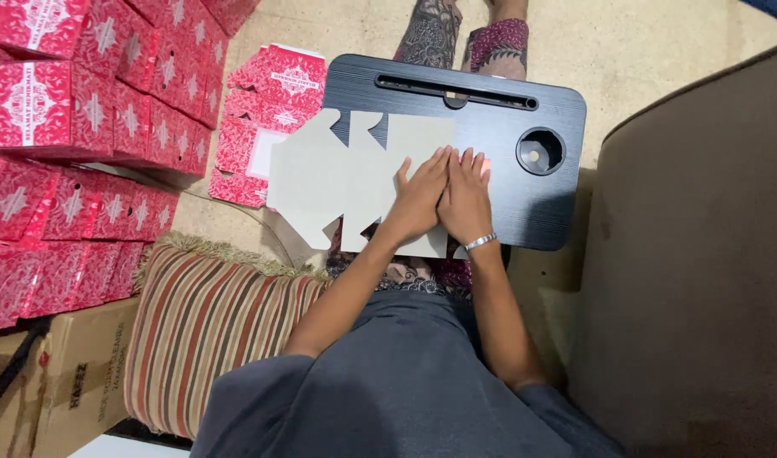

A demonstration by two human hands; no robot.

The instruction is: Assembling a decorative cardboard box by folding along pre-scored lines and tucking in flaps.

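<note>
A flat, unfolded cardboard box blank [338, 170] lies grey side up across a black lap desk [558, 110], its left part hanging past the desk's edge. My left hand [418, 195] and my right hand [465, 195] rest side by side, palms down with fingers flat, pressing on the blank's right end. A silver bracelet sits on my right wrist. Neither hand grips anything.
Several assembled red patterned boxes [83, 119] are stacked at the left. More flat red blanks [270, 102] lie on the floor by the desk. A striped cushion [210, 331], a brown carton [66, 382] and a grey sofa edge [694, 254] surround me.
</note>
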